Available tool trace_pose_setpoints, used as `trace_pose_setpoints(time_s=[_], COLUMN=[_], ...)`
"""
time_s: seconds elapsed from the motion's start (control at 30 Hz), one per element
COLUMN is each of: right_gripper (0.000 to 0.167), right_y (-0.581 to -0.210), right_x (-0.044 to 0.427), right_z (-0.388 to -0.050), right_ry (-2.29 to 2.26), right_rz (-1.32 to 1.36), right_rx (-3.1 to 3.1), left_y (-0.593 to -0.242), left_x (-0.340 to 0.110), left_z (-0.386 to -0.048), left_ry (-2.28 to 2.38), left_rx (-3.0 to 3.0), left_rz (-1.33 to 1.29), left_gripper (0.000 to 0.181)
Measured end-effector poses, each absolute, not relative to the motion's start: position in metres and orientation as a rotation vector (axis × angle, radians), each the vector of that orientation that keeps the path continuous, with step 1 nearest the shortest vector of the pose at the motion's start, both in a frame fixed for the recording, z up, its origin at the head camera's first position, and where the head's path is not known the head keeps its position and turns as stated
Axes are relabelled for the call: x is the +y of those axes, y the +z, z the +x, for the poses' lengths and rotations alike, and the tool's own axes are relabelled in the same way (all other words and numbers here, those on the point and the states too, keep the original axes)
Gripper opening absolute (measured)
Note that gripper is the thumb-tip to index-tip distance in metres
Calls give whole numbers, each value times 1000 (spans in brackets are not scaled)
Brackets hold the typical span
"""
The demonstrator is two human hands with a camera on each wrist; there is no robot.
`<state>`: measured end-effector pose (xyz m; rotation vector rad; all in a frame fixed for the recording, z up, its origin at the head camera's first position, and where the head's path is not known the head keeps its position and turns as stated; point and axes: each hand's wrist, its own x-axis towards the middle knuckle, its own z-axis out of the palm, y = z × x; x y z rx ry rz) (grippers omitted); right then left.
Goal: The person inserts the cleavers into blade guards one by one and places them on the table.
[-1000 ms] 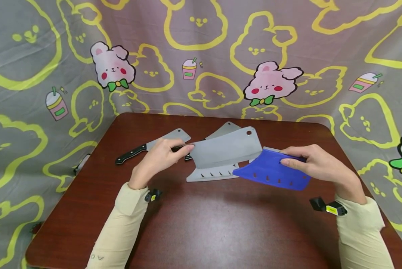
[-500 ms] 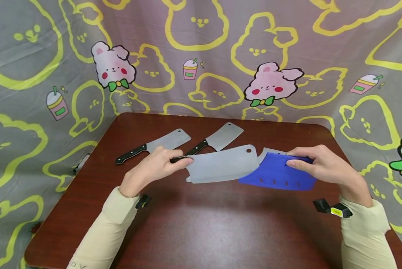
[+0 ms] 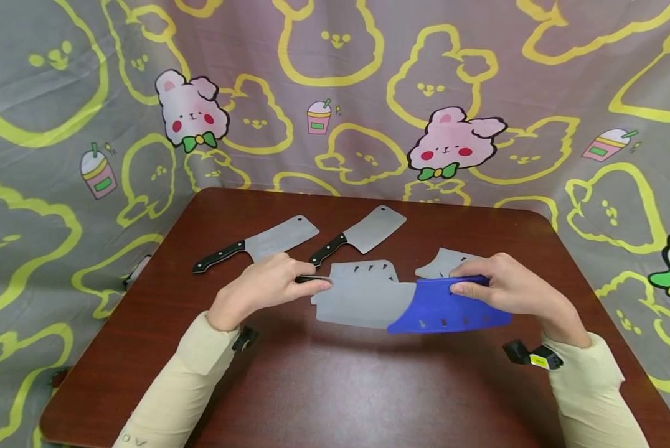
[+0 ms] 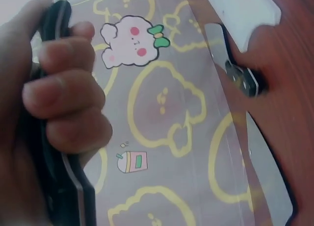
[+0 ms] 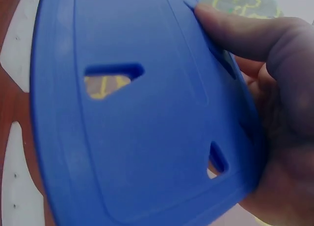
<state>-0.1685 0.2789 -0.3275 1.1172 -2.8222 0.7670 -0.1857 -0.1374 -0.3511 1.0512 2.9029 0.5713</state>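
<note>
My left hand [image 3: 259,289] grips the black handle of a cleaver [image 3: 363,302] held above the table. In the left wrist view its fingers curl round the cleaver handle [image 4: 59,172]. Slotted and blue, a blade cover [image 3: 447,305] is held by my right hand [image 3: 520,289] along its top edge. The right wrist view has the thumb on the near face of the blue blade cover [image 5: 137,123], fingers behind. In the head view the blade's far end lies inside the cover's open left end, hidden from sight.
Two more cleavers with black handles, one left [image 3: 281,236] and one centre [image 3: 375,229], lie toward the back of the brown table [image 3: 368,392]. White slotted covers lie behind the held cleaver [image 3: 363,269] and behind the blue cover [image 3: 444,262]. Patterned cloth [image 3: 363,93] surrounds the table.
The cleaver in my left hand has come down and nearer. The blue cover has shifted left over the blade's end, which stood out in view before. Both white covers show more.
</note>
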Motion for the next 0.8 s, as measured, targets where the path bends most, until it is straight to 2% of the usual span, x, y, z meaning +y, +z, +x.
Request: trace_pose_setpoints(time_s=[0.23,0.47,0.8], right_gripper=[13,23,18], right_y=[-322,-326,-342], right_x=[280,295,286], right_z=[-170,-159,-166], right_ry=[838,1135,1355], right_rz=[894,622,559], right_rx=[-2824,-2717,-2253], left_y=[-351,-352,-346], left_x=[-135,-144,-137], left_z=[-188,-193,-201], left_ry=[629,776,868], left_rx=[2951,2854,2828], left_rz=[1025,902,920], left_gripper=[45,43,46])
